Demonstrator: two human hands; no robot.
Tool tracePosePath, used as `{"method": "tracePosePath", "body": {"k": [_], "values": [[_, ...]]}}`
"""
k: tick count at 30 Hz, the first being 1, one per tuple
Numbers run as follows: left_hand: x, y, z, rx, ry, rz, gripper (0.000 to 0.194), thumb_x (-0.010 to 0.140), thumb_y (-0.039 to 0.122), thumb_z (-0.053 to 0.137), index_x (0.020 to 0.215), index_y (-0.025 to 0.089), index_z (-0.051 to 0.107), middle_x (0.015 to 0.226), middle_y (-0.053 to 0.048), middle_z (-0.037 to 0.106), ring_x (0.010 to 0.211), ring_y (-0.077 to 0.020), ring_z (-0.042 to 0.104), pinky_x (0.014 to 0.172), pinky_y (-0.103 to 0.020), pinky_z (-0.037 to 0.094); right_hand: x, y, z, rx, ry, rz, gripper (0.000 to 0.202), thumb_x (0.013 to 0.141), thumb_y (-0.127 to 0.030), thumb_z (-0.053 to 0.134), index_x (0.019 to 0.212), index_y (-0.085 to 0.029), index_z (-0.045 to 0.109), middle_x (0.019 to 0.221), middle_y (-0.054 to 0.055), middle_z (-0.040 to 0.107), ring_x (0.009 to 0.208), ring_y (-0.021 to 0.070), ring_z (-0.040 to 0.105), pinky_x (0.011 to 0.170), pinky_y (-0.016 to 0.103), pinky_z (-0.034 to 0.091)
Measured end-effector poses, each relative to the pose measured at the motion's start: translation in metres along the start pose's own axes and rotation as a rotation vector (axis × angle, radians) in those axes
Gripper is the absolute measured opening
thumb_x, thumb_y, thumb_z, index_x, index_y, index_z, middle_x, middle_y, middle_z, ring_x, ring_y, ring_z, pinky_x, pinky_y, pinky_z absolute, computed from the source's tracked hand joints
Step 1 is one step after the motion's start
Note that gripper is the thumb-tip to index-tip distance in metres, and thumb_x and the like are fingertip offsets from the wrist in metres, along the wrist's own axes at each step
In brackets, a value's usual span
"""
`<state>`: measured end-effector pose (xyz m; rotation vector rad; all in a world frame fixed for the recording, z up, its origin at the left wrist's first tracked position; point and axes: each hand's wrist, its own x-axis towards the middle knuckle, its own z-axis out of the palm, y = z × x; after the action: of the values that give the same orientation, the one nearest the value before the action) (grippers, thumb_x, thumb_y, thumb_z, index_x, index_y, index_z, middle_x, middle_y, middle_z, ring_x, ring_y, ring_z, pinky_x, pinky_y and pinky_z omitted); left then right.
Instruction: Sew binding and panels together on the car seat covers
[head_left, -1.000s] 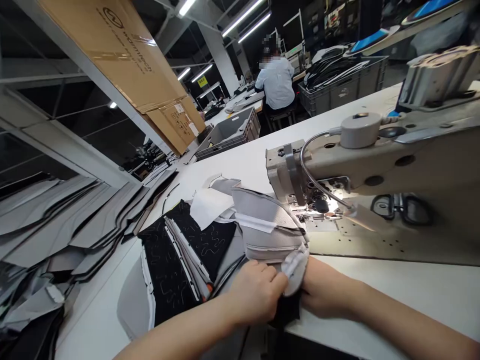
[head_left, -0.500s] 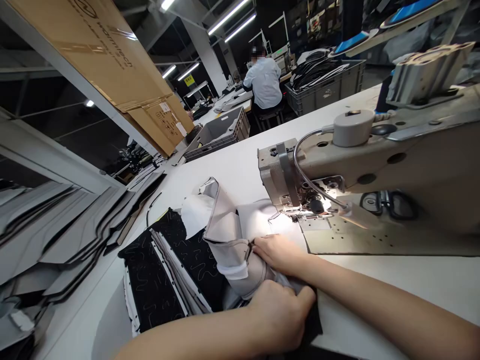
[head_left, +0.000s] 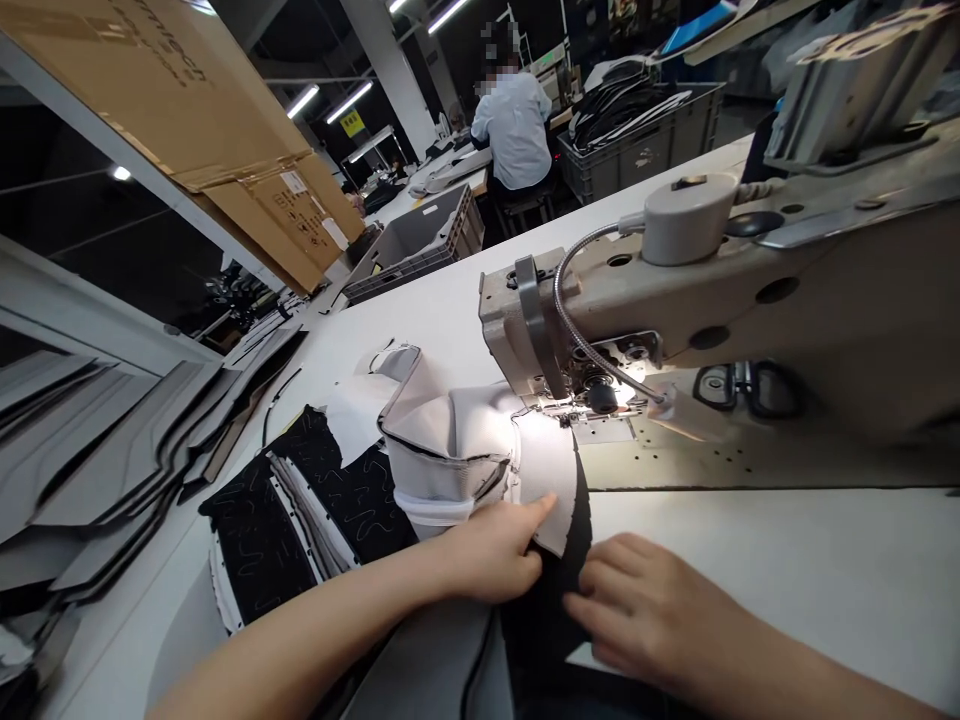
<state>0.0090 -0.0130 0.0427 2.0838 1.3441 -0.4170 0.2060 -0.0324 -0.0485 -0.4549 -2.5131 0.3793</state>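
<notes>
A partly sewn grey fabric piece (head_left: 431, 430) with dark seam edges and a white band lies bunched left of the sewing machine's (head_left: 600, 395) lit needle area. One grey flap reaches under the presser foot. My left hand (head_left: 495, 550) is closed on this fabric, its index finger stretched along the flap and its other fingers partly hidden. Lower right, my right hand (head_left: 645, 600) hovers near the edge of a black cloth (head_left: 544, 610), fingers loosely bent and apart, with nothing visible in them.
Black thread-strewn fabric (head_left: 315, 500) lies at left on the white table (head_left: 712, 540). Stacked grey panels (head_left: 112, 450) stand beyond it. Behind are a cardboard box (head_left: 187, 120), grey crates (head_left: 420, 240) and a seated person (head_left: 514, 130).
My right hand has left the grey fabric and moved down and right. My left hand has shifted up and left on the fabric, its index finger now extended. The flap now lies flatter.
</notes>
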Motion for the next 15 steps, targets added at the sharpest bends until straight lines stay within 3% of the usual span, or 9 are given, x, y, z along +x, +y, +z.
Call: {"method": "tracePosePath", "body": {"k": [3, 6, 15], "values": [[-0.005, 0.000, -0.004, -0.110, -0.024, 0.024, 0.061, 0.078, 0.015, 0.041, 0.139, 0.019, 0.038, 0.126, -0.006, 0.058, 0.110, -0.0217, 0.057, 0.092, -0.031, 0.046, -0.001, -0.021, 0.025, -0.092, 0.097, -0.072, 0.010, 0.085, -0.020, 0.056, 0.093, -0.016, 0.061, 0.084, 0.006, 0.060, 0.083, 0.0209, 0.054, 0.075, 0.032, 0.042], [-0.010, 0.006, -0.004, -0.141, -0.053, 0.003, 0.060, 0.080, 0.015, 0.039, 0.140, 0.017, 0.037, 0.128, -0.006, 0.056, 0.115, -0.0216, 0.053, 0.098, -0.032, 0.042, 0.007, -0.031, 0.042, -0.209, 0.171, -0.072, 0.017, 0.078, -0.017, 0.060, 0.094, -0.013, 0.064, 0.088, 0.007, 0.062, 0.086, 0.0244, 0.055, 0.086, 0.036, 0.041], [0.013, 0.004, -0.005, 0.016, -0.036, -0.088, 0.057, 0.083, 0.019, 0.037, 0.140, 0.015, 0.036, 0.121, -0.013, 0.059, 0.108, -0.0252, 0.058, 0.092, -0.036, 0.046, 0.020, -0.016, 0.049, -0.256, 0.180, 0.011, 0.020, 0.070, -0.022, 0.066, 0.089, -0.015, 0.066, 0.091, 0.009, 0.064, 0.092, 0.0270, 0.054, 0.094, 0.039, 0.037]]}}
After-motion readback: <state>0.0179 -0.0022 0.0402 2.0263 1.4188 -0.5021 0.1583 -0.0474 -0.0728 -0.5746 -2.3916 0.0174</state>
